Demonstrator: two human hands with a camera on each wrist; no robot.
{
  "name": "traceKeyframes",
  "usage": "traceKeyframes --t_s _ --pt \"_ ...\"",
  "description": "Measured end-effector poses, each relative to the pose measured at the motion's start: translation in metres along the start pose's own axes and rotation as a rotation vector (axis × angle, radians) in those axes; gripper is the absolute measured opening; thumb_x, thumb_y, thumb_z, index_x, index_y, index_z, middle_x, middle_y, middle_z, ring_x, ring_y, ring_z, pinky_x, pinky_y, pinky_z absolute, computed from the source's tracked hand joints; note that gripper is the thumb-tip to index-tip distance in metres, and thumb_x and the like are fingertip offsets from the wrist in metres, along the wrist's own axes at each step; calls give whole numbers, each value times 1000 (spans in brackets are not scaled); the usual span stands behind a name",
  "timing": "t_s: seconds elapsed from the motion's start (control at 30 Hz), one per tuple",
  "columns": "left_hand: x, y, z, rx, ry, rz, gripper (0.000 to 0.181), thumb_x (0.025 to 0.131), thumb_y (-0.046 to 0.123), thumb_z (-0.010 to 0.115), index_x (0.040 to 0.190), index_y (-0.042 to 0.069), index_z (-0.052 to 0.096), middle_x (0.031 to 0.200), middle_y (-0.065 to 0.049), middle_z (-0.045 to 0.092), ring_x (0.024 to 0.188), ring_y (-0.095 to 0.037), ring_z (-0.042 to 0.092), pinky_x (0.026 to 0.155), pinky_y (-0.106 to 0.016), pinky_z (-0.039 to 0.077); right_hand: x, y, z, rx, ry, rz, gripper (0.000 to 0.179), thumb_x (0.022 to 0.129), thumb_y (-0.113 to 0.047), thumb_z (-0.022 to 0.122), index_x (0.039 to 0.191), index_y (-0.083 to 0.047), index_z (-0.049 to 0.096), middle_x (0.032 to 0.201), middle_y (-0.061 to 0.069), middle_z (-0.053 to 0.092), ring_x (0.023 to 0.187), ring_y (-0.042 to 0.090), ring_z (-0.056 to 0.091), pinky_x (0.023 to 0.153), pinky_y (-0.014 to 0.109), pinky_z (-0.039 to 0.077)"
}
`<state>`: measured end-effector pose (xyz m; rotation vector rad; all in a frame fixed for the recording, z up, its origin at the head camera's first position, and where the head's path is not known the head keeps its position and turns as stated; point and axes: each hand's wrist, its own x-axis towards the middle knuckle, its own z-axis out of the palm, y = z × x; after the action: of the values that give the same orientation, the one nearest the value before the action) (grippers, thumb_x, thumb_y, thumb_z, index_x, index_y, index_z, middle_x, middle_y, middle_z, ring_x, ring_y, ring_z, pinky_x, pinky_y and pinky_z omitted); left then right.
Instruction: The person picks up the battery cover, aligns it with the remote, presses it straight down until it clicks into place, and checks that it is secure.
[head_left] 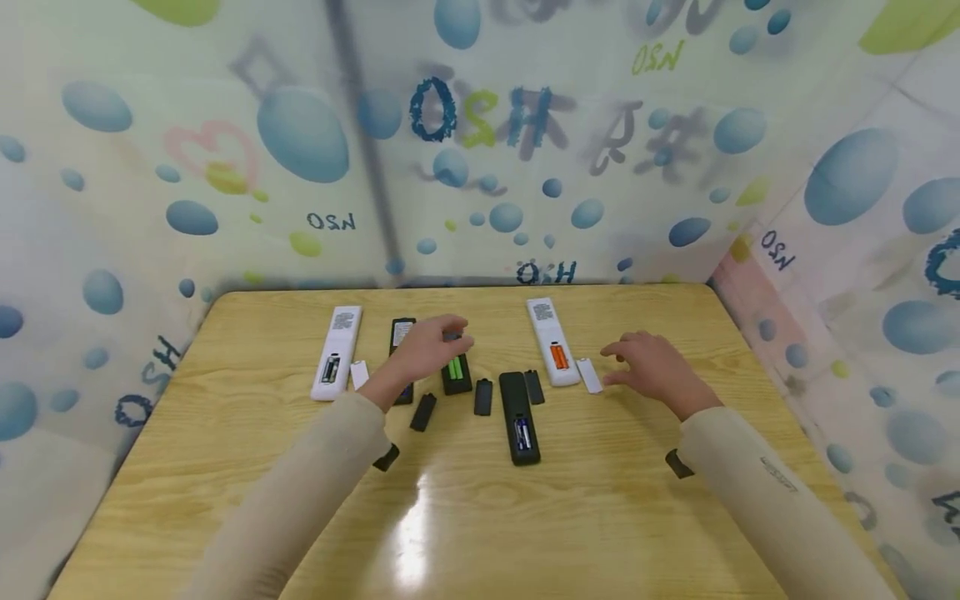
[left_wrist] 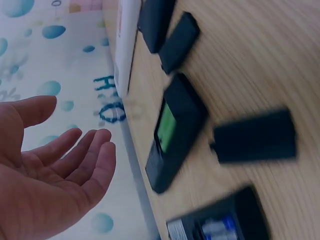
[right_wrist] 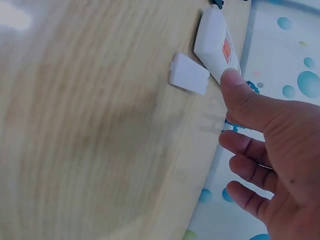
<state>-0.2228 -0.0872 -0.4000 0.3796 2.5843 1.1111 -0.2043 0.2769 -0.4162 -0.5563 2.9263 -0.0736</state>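
My left hand (head_left: 427, 346), fingers loosely bent and holding nothing, hovers over a small black remote control (head_left: 456, 385) whose uncovered battery bay shows green batteries (head_left: 457, 368). In the left wrist view the palm and spread thumb are bare, with that same remote (left_wrist: 187, 115) beyond the fingertips. To the right, my right hand (head_left: 648, 367) is raised beside a white battery cover (head_left: 589, 377), its fingers relaxed around nothing. Just past that cover lies a white remote control (head_left: 545, 325) with orange batteries (head_left: 559, 357) exposed. The right wrist view has the thumb overlapping the white remote (right_wrist: 212, 45).
Another white remote (head_left: 345, 333) with its cover (head_left: 359, 374) lies at left. A labelled black remote (head_left: 402, 331) is partly behind the left hand. Mid-table sits a long black remote (head_left: 516, 396); several black covers (head_left: 483, 397) are scattered around. Dark pieces (head_left: 678, 465) peek from beneath both sleeves.
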Motion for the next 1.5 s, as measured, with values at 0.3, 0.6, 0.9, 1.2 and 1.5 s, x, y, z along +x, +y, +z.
traceKeyframes --t_s 0.3,0.6,0.9,1.2,1.5 --pt "53 24 45 -100 -70 -78 50 99 30 56 144 9 47 138 -12 57 124 -28 56 100 -45 48 12 -4 5 -34 -22 -7 44 84 -35 75 122 -12 69 96 5 68 87 23 60 80 45 51" --pt "88 41 87 -51 -33 -121 53 97 28 56 143 4 46 138 -13 56 116 -24 58 98 -39 49 16 -16 23 -50 -11 6 46 85 -34 75 125 -13 67 104 8 68 95 27 58 83 47 50" --pt "102 72 112 -18 59 -337 42 95 39 60 117 3 64 98 -9 67 66 -16 54 52 -27 40 17 -17 29 -50 -22 31 46 84 -31 76 127 -16 66 105 8 67 91 25 53 81 45 48" --pt "111 80 124 145 171 -376 49 90 51 64 107 6 70 97 -8 72 79 -19 67 64 -33 54 23 -15 37 -53 -45 48 50 85 -31 76 130 -16 63 110 8 66 97 26 54 87 48 49" --pt "127 83 137 202 215 -451 52 86 48 70 114 4 64 104 -10 59 82 -21 60 68 -33 53 25 -16 36 -29 -8 45 45 84 -27 76 124 -10 65 104 10 67 93 29 61 87 48 51"
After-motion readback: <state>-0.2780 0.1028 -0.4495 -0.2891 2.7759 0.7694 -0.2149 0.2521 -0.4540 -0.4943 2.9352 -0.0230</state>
